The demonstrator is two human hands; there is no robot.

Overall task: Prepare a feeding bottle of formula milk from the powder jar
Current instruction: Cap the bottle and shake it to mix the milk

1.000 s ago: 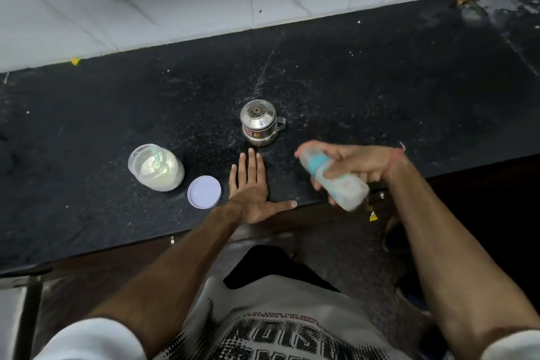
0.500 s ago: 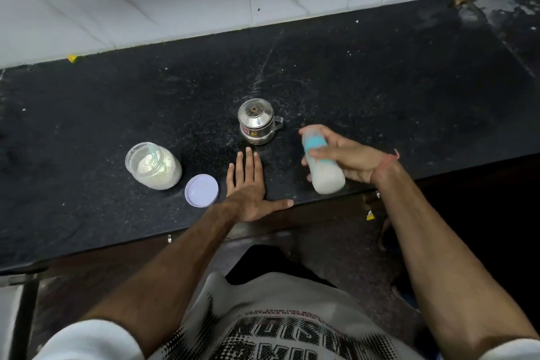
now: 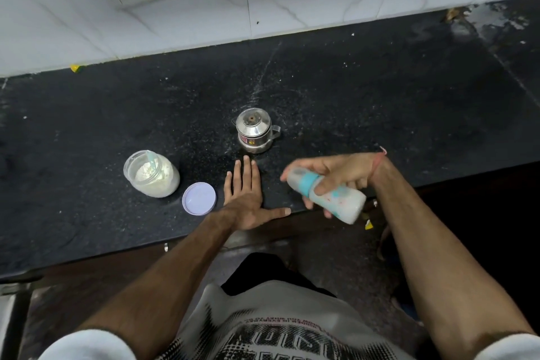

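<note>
Head view: right hand point(image 3: 339, 177) grips capped bottle point(image 3: 327, 194) tilted, above counter point(image 3: 380, 90) edge; looks like the mixing shake. Left hand point(image 3: 248, 202) flat, released, on counter. Jar point(image 3: 152, 174) open, lid point(image 3: 199, 198) beside. Next likely: stand bottle, relid jar.

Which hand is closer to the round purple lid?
Left. The left hand lies flat on the counter just right of the round purple lid; the right hand is farther right, gripping the bottle.

I'm seeing the black counter point(image 3: 380, 90) carrying an open jar point(image 3: 152, 174), its lid point(image 3: 199, 198), a steel pot point(image 3: 254, 130) and my flat left hand point(image 3: 248, 199).
</note>
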